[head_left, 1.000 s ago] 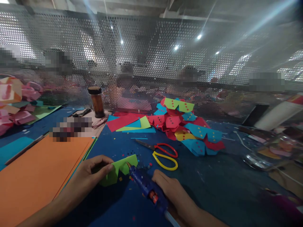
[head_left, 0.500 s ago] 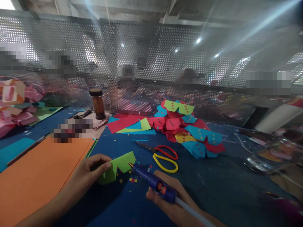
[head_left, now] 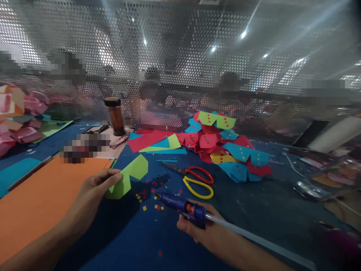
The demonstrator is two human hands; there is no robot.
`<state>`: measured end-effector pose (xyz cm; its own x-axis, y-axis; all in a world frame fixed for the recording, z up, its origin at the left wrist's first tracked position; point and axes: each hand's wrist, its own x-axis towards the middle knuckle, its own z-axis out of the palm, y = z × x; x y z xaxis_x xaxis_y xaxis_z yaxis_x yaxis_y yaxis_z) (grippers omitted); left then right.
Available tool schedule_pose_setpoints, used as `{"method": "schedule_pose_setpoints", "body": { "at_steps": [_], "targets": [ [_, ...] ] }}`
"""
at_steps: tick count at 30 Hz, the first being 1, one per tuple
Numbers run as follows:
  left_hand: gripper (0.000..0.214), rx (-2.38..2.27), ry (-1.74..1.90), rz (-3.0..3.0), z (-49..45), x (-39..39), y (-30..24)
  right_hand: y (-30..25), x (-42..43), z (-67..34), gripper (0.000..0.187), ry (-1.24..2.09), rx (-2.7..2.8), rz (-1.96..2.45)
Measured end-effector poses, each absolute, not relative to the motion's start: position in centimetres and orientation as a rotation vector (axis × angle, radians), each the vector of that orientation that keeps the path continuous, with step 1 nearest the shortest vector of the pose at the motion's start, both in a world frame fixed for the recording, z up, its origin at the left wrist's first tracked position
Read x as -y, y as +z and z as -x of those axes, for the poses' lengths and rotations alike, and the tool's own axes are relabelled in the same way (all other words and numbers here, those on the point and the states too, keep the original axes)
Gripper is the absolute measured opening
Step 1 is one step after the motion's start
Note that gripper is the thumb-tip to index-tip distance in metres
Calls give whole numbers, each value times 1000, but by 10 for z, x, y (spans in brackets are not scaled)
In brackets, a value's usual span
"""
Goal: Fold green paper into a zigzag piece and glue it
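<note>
Through the head view, the only one I have, I see the left hand (head_left: pixel 94 190) pinching one end of a notched green paper (head_left: pixel 122 185) between thumb and fingers. The paper is tilted, its free end raised over the blue table (head_left: pixel 180 250), left of the loose bits (head_left: pixel 144 208). The right hand (head_left: pixel 205 227) is wrapped around the glue gun (head_left: pixel 175 202), with a long glue stick (head_left: pixel 248 230) trailing out of its back. The nozzle points left, over or just beside the bits and apart from the paper; whether it touches the table I cannot tell.

I read this as the gluing step, between dabs; I can't make out any glue on the paper. As I judge it, the next move calls for keeping that pinch steady, turning the face to be glued toward me and lining the nozzle up with it, clear of the scissors (head_left: pixel 185 172) beyond and of the fingers. The spotted cutouts (head_left: pixel 207 141) lie heaped farther back.
</note>
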<state>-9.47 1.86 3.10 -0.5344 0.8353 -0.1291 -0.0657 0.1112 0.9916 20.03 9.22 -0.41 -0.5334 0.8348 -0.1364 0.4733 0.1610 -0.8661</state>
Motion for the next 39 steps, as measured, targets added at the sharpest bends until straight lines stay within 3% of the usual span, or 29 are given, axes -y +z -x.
{"method": "schedule_pose_setpoints", "body": {
  "at_steps": [6,11,28,39],
  "targets": [
    [32,-1665,1455,-751,92,-17,34,25,-91,-193,25,1156,2425,913],
    [32,-1696,1426,-827,91,-16,34,50,-89,-181,31,1170,2605,851],
    [29,-1696,1388,-916,90,-17,35,40,-86,-172,22,945,2734,884],
    [32,-1713,1360,-907,88,-17,38,46,-86,-172,26,1060,2686,931]
  ]
}}
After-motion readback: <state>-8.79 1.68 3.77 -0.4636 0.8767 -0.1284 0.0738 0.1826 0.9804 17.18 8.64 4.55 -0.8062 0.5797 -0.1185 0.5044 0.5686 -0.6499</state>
